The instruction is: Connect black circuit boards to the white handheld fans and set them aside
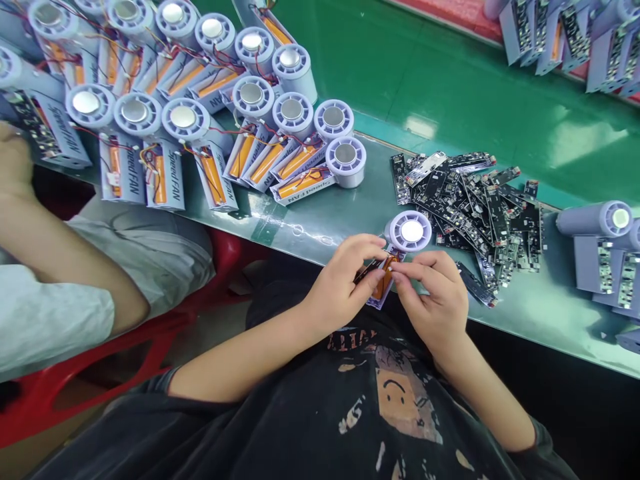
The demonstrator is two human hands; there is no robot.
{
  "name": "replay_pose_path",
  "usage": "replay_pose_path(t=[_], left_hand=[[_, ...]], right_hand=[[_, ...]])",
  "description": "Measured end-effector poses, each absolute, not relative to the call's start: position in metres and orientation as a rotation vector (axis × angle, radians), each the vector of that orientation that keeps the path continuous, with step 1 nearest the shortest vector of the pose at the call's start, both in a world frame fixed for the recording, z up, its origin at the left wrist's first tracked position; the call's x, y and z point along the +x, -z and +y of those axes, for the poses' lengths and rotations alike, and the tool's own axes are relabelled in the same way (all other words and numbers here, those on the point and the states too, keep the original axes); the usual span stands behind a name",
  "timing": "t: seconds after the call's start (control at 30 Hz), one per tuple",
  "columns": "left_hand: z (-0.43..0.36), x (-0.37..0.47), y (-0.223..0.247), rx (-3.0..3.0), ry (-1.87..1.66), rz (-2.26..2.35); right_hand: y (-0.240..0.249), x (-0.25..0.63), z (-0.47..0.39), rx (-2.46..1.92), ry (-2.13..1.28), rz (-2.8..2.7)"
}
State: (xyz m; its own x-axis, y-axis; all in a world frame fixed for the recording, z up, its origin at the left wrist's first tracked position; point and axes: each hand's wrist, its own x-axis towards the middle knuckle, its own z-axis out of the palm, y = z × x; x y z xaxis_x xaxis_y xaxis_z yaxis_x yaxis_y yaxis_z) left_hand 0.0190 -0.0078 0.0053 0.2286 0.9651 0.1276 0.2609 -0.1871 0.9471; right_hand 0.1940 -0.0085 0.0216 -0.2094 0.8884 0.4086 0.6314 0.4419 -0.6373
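Note:
A lavender fan unit (409, 231) with a round white-centred head lies at the table's front edge, its open handle pointing toward me and showing an orange battery. My left hand (347, 280) is closed on a dark circuit board (369, 270), held at the left side of that handle. From the right, the thumb and index finger of my right hand (434, 293) pinch a small white connector (391, 266) over the battery. The fingertips of both hands nearly meet there. The far end of the board is hidden by my left fingers.
A heap of black circuit boards (475, 207) lies right of the fan unit. Many similar fans (295, 167) with orange batteries stand at the left. Fans with boards (595, 227) sit at the right edge. Another person's arm (65, 247) is at the far left, beside a red chair (125, 360).

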Motion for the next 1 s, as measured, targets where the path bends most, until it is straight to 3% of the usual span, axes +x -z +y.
replay_pose_path(t=[0.17,0.57,0.87,1.0], left_hand=[[-0.0086,0.0219,-0.0069,1.338,-0.909,1.156],[-0.0015,0.0162,-0.0061,1.683,-0.938,1.115],[0.0009,0.0208,-0.0137,1.453,-0.896,1.140],[-0.0013,0.0226,-0.0139,1.384,-0.922,1.147]], right_hand=[[-0.0206,0.1948,-0.0051,-1.288,-0.371,-1.906],[-0.0172,0.1977,-0.0031,-1.170,-0.478,-1.975],[-0.0120,0.1927,-0.0096,-1.262,-0.237,-1.950],[-0.0120,0.1923,-0.0095,-1.288,-0.297,-1.970]])
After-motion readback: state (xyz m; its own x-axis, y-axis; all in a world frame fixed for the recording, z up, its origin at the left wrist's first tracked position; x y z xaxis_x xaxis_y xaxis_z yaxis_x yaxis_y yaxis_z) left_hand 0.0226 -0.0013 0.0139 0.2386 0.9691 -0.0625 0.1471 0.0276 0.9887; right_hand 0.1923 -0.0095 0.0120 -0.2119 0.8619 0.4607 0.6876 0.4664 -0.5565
